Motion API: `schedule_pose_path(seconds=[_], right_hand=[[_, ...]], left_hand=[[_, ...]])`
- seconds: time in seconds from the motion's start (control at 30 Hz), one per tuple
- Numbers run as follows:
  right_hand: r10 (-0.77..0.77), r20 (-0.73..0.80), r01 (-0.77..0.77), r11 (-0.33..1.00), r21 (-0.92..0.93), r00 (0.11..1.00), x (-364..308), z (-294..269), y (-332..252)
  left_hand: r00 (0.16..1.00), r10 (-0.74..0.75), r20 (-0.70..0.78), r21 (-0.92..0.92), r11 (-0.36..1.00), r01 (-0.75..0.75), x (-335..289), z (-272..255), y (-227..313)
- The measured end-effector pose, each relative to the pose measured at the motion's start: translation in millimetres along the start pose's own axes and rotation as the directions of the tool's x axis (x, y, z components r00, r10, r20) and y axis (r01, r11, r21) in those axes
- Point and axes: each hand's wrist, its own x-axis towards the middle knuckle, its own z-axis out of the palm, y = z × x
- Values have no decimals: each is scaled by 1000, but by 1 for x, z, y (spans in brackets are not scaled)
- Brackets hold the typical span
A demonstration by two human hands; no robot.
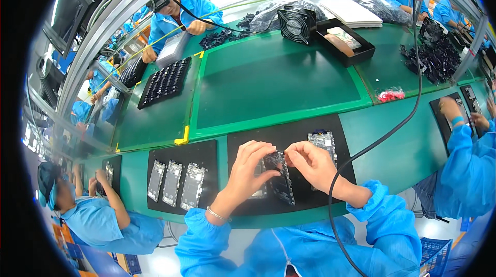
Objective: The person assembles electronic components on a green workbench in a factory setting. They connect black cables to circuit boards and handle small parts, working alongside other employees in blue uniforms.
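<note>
Only the head view on my feed, so here's the count. Two bare hands, one dark phone assembly between them, tipped at an angle over a black mat. The left hand has thumb and index clamped on its upper part. The right hand has thumb and fingertips brought together right at its top edge; can't tell from here if they're pinching something. So the assembly hangs mostly below both grips, its lower end leaning toward my right.

Same mat: two more phone boards, one partly under the right hand, one mostly blocked by the left. Second black mat on the left: three phone boards in a row.

Farther back on the green bench I count one black fan, one open black box and one tray of dark parts. Dark parts pile sits off right, with one small pinkish-red bundle near it.
</note>
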Motion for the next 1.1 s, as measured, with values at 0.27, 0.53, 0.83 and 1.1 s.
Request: schedule_pose_path(seconds=[0.27,0.53,0.83,1.1], right_hand=[[5,47,-1,996,-87,999,7,-1,1],[112,-102,-93,980,178,988,26,-32,28],[148,-95,-135,983,123,985,5,-42,25],[157,104,-171,974,150,982,33,21,32]], left_hand=[[1000,12,20,11,1000,-13,-1,-3,1],[984,-96,152,36,995,91,22,9,-11],[878,-375,298,380,890,251,12,-2,-74],[939,-297,175,-48,950,310,-19,-42,-44]])
